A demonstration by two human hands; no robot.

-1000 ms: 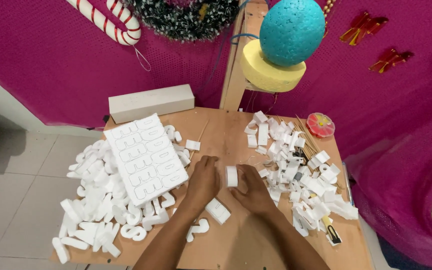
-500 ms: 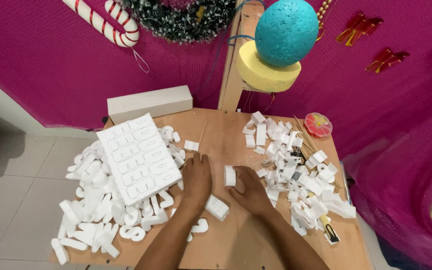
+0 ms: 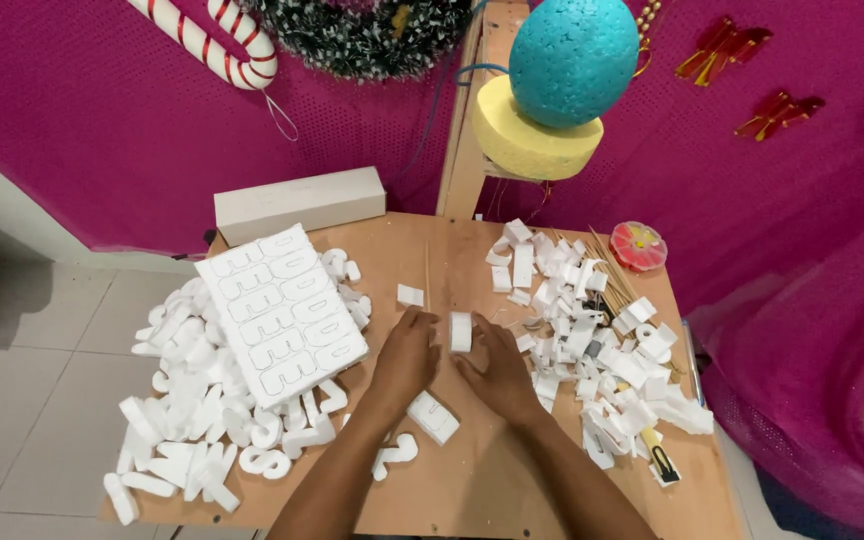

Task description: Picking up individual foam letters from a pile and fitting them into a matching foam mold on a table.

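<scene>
A small white foam piece is gripped betw. left hand & right hand, above the tabletop.

two bare forearms, no sleeves, left grip, right grip

Bright even indoor light, soft shadows, sharp focus, wide-angle edge bending

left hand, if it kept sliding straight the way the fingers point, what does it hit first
The left hand points up the table and slightly right. First in that line is probably the small white foam block just ahead of the fingertips, though depth is hard to judge. The thin wooden stick lies close beside it.
</scene>
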